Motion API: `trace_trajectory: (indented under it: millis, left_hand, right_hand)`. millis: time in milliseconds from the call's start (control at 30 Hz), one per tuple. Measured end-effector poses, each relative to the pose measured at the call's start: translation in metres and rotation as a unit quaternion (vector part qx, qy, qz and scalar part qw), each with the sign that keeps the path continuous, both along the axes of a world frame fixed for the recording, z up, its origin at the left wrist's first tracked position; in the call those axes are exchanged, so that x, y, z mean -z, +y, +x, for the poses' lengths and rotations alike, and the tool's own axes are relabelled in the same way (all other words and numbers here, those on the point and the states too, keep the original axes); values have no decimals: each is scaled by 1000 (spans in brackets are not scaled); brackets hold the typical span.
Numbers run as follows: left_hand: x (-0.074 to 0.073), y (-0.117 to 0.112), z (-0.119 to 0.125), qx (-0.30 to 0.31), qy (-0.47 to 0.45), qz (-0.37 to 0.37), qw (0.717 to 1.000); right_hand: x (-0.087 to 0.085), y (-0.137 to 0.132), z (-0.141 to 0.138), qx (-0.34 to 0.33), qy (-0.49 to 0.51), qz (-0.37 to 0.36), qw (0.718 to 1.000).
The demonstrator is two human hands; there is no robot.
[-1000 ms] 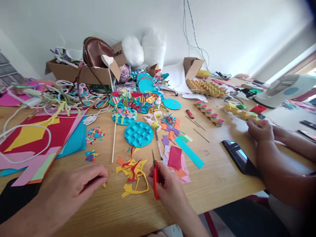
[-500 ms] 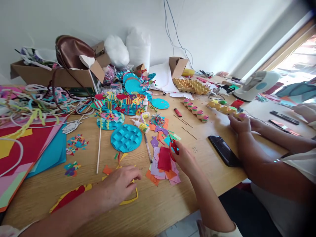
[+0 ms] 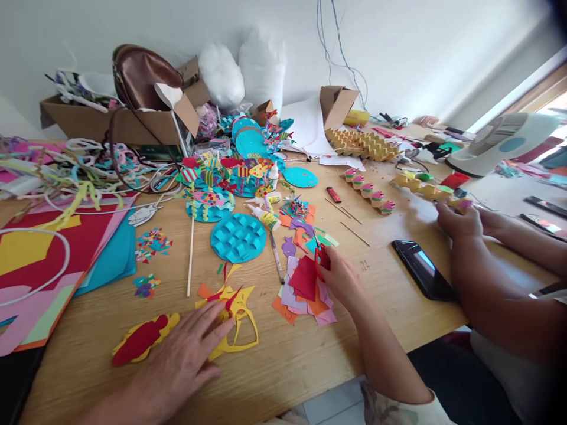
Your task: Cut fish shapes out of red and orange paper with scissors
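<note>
My left hand (image 3: pixel 188 345) is open, fingers stretched out over the near edge of some yellow and red paper scraps (image 3: pixel 243 316). Left of it lies a red paper cutout on a wavy yellow backing (image 3: pixel 142 342). My right hand (image 3: pixel 339 271) is closed on red-handled scissors (image 3: pixel 322 255), whose blades point away over green and teal scraps. Beside the scissors, a red paper piece (image 3: pixel 303 278) tops a pile of purple and orange scraps (image 3: pixel 290 298). A pen (image 3: pixel 277 258) lies between the pile and a blue woven paper disc (image 3: pixel 238 238).
A co-worker's hands (image 3: pixel 460 221) handle a painted egg-carton strip (image 3: pixel 427 188) at right, near a black phone (image 3: pixel 420 268). Glue bottles (image 3: pixel 266 216) and paper fish (image 3: pixel 208 209) stand mid-table. Coloured sheets (image 3: pixel 66 265) lie left; a cardboard box (image 3: pixel 119 127) is behind.
My left hand has drawn back toward me and left, its fingers spreading and uncovering more of the yellow scraps and the red cutout. The camera view has shifted left. My right hand keeps the scissors.
</note>
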State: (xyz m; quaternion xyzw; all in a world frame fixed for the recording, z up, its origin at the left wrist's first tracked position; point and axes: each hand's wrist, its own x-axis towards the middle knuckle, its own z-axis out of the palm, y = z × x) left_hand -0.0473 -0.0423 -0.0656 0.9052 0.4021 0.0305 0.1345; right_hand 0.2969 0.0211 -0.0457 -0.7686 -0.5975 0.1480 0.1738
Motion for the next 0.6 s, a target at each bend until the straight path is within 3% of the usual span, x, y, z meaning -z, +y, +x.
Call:
trace_trajectory:
  millis: [200,333,433,600]
  left_hand:
    - [-2,6,12,50,29,118,991]
    - [-6,12,22,59,43,155,985]
    - [-7,16,29,38,33,155,987]
    - [-19,19,33,-16,-52,104,993]
  right_hand:
    - [-15,-4,8,-16,47,25,998]
    - [-27,-14,15,-40,113,41,992]
    - [-40,-22,13,-46,274,68,958]
    - [-64,-37,0,-11,410,74,909]
